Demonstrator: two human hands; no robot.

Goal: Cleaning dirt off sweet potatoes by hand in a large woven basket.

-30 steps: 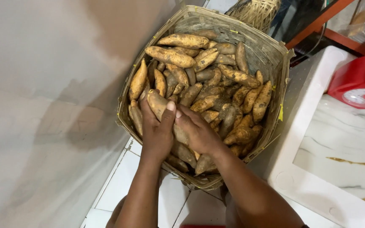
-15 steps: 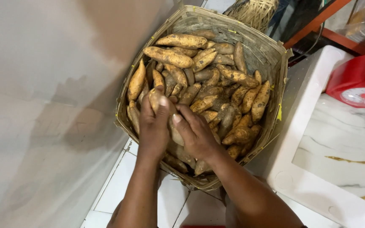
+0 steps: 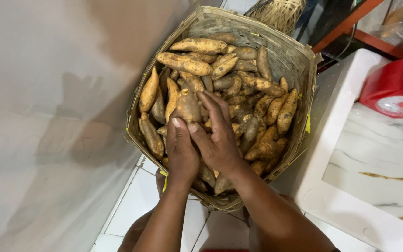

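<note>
Fingers point(image 3: 211, 109) of both hands curled round sweet potato point(image 3: 188, 106), above basket point(image 3: 299, 60)

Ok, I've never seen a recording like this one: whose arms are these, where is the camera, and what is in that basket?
There is no machine here: a person wears a camera on the head, so the single view looks down along their own forearms. Below them is a woven basket heaped with dirt-speckled orange-brown sweet potatoes. Both hands meet over the pile: the left hand and the right hand are cupped around one sweet potato, which points upward between them. The basket stands on a white tiled floor, next to a pale wall. To the right is a white marble-patterned surface with a red kitchen scale on it.
</note>
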